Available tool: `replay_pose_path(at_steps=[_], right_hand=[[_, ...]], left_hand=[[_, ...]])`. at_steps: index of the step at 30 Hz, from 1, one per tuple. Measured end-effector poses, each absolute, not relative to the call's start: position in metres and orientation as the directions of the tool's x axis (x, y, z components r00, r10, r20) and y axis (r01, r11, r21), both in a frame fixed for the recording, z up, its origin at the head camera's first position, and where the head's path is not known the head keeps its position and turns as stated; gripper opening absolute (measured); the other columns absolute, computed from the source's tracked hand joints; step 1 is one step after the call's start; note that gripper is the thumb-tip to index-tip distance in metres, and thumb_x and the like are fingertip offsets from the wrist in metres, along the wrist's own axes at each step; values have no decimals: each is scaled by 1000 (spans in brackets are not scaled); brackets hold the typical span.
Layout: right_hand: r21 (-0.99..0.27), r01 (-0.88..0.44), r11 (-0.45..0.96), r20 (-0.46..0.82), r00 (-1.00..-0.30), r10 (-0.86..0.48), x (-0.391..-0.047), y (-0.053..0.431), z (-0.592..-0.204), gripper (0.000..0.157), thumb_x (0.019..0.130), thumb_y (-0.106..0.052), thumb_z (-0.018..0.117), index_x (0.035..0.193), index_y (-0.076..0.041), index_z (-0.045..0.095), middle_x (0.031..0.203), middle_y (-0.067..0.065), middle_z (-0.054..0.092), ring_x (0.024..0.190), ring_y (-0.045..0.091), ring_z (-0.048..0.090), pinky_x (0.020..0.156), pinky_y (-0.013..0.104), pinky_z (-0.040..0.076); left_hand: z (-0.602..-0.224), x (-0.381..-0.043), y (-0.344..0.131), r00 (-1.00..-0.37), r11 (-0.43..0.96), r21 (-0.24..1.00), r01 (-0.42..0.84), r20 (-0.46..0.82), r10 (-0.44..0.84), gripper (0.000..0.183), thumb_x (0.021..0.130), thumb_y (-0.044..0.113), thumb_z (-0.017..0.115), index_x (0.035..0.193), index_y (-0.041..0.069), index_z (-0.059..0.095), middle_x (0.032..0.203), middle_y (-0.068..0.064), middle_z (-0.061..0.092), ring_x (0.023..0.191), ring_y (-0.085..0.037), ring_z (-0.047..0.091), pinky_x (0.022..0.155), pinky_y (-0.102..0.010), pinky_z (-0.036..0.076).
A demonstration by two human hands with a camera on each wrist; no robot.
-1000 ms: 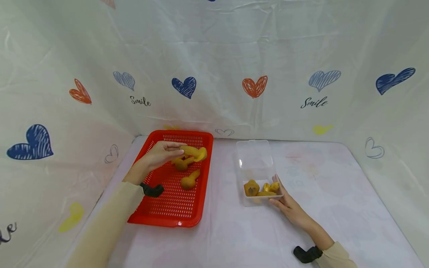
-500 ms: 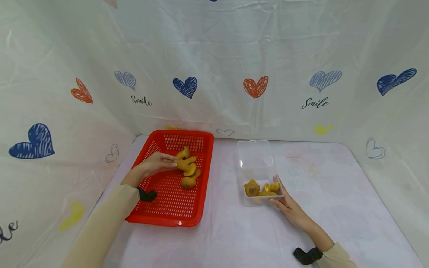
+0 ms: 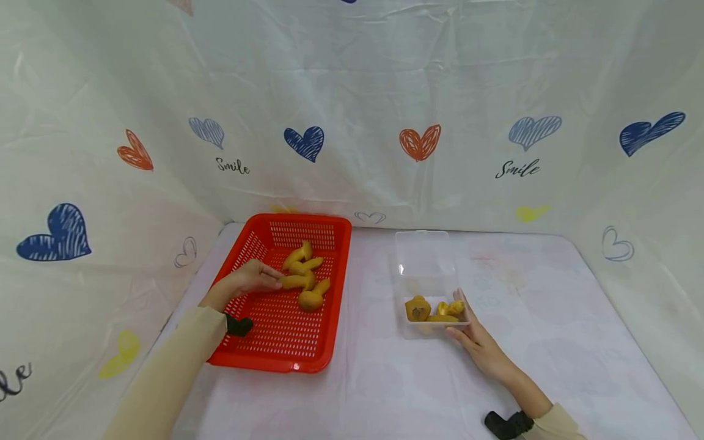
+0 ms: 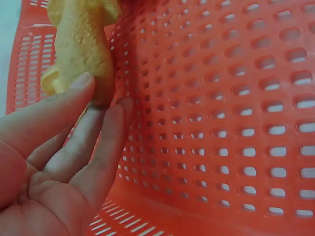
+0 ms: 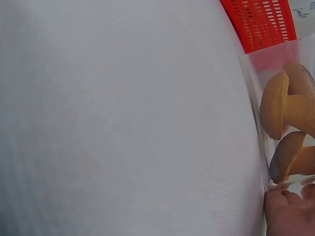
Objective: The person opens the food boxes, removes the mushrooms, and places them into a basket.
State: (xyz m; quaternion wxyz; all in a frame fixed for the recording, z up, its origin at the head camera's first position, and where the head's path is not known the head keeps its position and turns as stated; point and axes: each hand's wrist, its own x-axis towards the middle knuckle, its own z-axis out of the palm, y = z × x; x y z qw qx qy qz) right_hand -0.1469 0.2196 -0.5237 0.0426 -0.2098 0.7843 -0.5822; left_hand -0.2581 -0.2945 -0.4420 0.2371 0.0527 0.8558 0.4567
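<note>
In the red basket (image 3: pixel 269 336) at the left, my left hand (image 3: pixel 250 278) pinches the stem end of a yellow-brown mushroom (image 4: pixel 83 44) between thumb and fingers. Several other mushrooms lie beside it, one of them a round-capped mushroom (image 3: pixel 311 299) toward the basket's right side. My right hand (image 3: pixel 481 345) holds the right side of a clear plastic box (image 3: pixel 414 330), thumb at the front corner and fingers along the side wall. The box's hinged lid (image 3: pixel 423 256) stands up at the back. Several mushrooms (image 5: pixel 275 105) sit inside the box.
A pale cloth (image 3: pixel 379 391) covers the table under basket and box. Behind and to the sides hangs a white curtain (image 3: pixel 357 91) printed with hearts and the word Smile. The basket's rim (image 3: pixel 337 293) rises between the left hand and the box.
My left hand has lowered the mushroom from above the others and drawn it nearer in the basket. My right hand and the box have shifted slightly to the right.
</note>
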Motion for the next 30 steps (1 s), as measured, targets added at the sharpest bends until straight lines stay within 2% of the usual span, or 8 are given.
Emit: replay_pose_path(at_steps=[6,8,10,13,15,20,25,30], right_hand=[[-935,-272,228,174,-912,-372,-147,221,-526,82,104,-5,51,160,-20,-6,161,31,-6,142,44,6,99,7,34],[-935,-269,230,171,-913,-371,-147,222,-527,82,104,-5,51,160,-21,-6,161,30,-7,143,44,6,99,7,34],[-935,-267,235,168,-914,-370,-147,223,-527,82,104,-6,52,161,-22,-6,161,30,-6,143,43,7,99,8,34],[-932,-265,246,164,-916,-366,-146,223,-527,82,104,-7,52,161,-24,-5,161,30,-5,143,36,10,98,8,35],[-928,-267,258,164,-918,-361,-146,223,-526,82,104,-7,52,161,-24,-5,161,30,-4,143,32,13,98,8,36],[-915,-266,304,156,-927,-340,-145,223,-525,82,104,-9,54,161,-23,-3,161,30,1,136,35,32,94,10,42],[-917,-259,303,149,-928,-340,-146,223,-525,82,104,-9,53,161,-22,-3,161,30,1,138,39,27,94,11,42],[-921,-262,289,154,-925,-346,-148,223,-525,81,104,-9,53,161,-20,-3,161,30,0,141,25,25,95,10,41]], left_hand=[[-441,-258,-292,-881,626,776,-76,-346,323,30,95,3,67,120,-12,65,114,-23,70,89,-16,62,79,-25,56],[-439,-257,-290,-885,637,769,-61,-337,322,29,94,3,67,119,-12,66,113,-23,70,89,-18,62,78,-25,56],[-436,-257,-288,-892,637,770,-42,-317,323,29,93,0,68,118,-15,65,112,-26,69,91,-25,67,80,-29,57],[-428,-258,-282,-907,641,768,-15,-280,315,30,92,-3,67,118,-18,63,112,-29,68,101,-37,69,88,-38,57],[-421,-261,-277,-918,636,772,1,-252,307,31,93,-4,67,119,-19,62,112,-30,67,106,-39,67,92,-44,54],[-398,-268,-257,-945,608,794,21,-183,271,35,94,3,68,124,-14,62,116,-26,68,106,-35,68,98,-46,50],[-377,-272,-227,-955,579,812,70,-114,275,36,92,12,74,123,-4,66,117,-20,69,104,-30,69,94,-45,54],[-362,-277,-189,-937,503,857,110,-79,340,35,91,8,73,123,-5,66,117,-20,69,106,-30,68,91,-38,55]])
